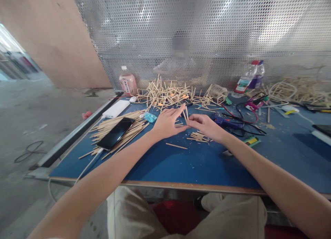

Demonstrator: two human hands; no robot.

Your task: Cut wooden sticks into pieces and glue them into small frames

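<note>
Small wooden sticks (186, 114) stand between my two hands above the blue tabletop, meeting near the bottom in a narrow V. My left hand (169, 121) grips them from the left, its index finger up by their tops and its thumb low down. From the right, the fingertips of my right hand (205, 126) pinch their lower end. How the sticks are joined is too small to make out. Below my right hand lies a small pile of cut sticks (198, 137). One loose stick (176, 146) rests nearer to me.
A phone (116, 132) lies on long sticks (139, 130) at left, beside a white power bank (116, 108). Behind are a stick heap (165, 92) and a pink bottle (128, 82). To the right are a blue glue gun (224, 122), cables and a utility knife (249, 141).
</note>
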